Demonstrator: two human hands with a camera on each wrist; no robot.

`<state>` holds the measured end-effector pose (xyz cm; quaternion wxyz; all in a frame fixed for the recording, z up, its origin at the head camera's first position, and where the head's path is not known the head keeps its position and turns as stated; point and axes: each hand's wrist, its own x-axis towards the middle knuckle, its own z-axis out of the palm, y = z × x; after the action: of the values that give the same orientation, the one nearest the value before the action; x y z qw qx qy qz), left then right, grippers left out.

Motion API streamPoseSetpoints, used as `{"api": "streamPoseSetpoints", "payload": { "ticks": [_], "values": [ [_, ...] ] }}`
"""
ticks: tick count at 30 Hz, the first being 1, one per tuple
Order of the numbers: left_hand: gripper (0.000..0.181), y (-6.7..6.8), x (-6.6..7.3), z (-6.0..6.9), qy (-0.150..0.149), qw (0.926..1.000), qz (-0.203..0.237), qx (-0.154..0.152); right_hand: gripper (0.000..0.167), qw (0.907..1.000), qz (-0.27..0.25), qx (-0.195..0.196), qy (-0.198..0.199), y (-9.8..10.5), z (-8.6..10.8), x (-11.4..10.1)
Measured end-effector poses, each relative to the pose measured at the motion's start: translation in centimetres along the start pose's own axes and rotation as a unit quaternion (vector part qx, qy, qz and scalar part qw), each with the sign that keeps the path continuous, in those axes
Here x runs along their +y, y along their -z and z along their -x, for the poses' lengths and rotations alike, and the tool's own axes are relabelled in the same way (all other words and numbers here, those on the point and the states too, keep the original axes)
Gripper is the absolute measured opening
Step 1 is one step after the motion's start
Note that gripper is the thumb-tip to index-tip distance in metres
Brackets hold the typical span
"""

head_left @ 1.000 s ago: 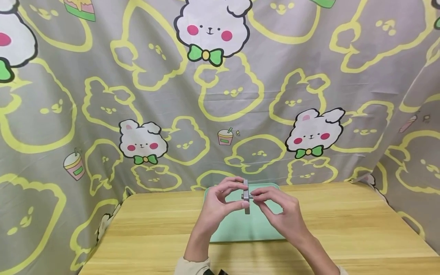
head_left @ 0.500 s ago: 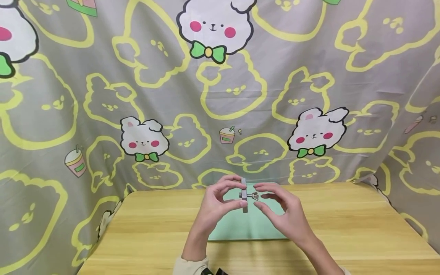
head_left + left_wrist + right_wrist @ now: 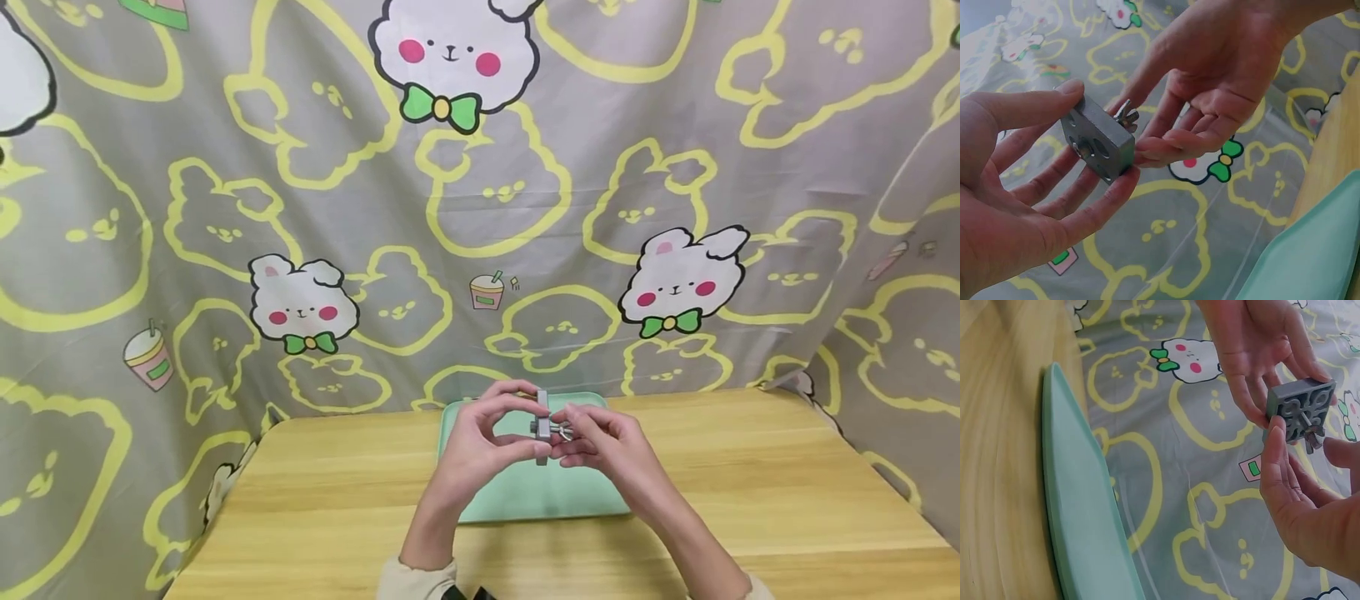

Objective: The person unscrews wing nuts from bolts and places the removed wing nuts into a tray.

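My left hand (image 3: 468,450) holds a square grey metal block (image 3: 542,427) by its edges, thumb below and fingers above in the head view. Round holes show in the block's face in the left wrist view. A bolt runs through its middle, and a wing nut (image 3: 1315,439) sits on the bolt's end, on the side toward my right hand (image 3: 618,454). The right hand's thumb lies close beside the wing nut, and its fingertips touch or nearly touch the block's edge. In the head view the wing nut shows between that thumb and the fingers.
Below the hands a mint-green tray (image 3: 517,500) lies on the wooden table (image 3: 337,483). A grey curtain (image 3: 480,342) with rabbit drawings hangs behind the table and along its sides.
The right hand drew its fingers off the wing nut, then came back in, turned with its thumb now above and fingers below. The left hand keeps holding the block.
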<state>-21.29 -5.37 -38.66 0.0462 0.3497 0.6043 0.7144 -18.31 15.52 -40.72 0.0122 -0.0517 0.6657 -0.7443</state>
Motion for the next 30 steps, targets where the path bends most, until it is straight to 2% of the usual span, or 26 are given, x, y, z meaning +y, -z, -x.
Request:
{"api": "streamPoseSetpoints", "payload": {
  "ticks": [4, 10, 20, 24, 30],
  "values": [
    [0.03, -0.14, -0.06, 0.1, 0.004, 1.0, -0.003, -0.007, 0.044, 0.9998, 0.0, -0.012, -0.017, 0.11, -0.1, -0.07],
    [0.031, -0.18, -0.32, 0.39, 0.012, 0.9997, -0.023, 0.0, 0.036, 0.9984, -0.011, -0.05, -0.025, 0.37, -0.2, -0.04],
    [0.032, -0.39, -0.21, 0.29, 0.026, 0.9991, -0.033, 0.004, 0.031, 0.9979, -0.001, -0.065, -0.007, 0.79, 0.0, -0.16],
    [0.031, -0.27, -0.42, 0.39, 0.026, 0.9991, -0.032, 0.009, 0.031, 0.9972, 0.021, -0.069, 0.021, 0.91, 0.04, 0.19],
    [0.033, -0.06, -0.69, 0.28, 0.025, 0.9991, -0.027, 0.02, 0.02, 0.9887, 0.09, -0.05, 0.109, 0.78, 0.01, 0.68]
  ]
}}
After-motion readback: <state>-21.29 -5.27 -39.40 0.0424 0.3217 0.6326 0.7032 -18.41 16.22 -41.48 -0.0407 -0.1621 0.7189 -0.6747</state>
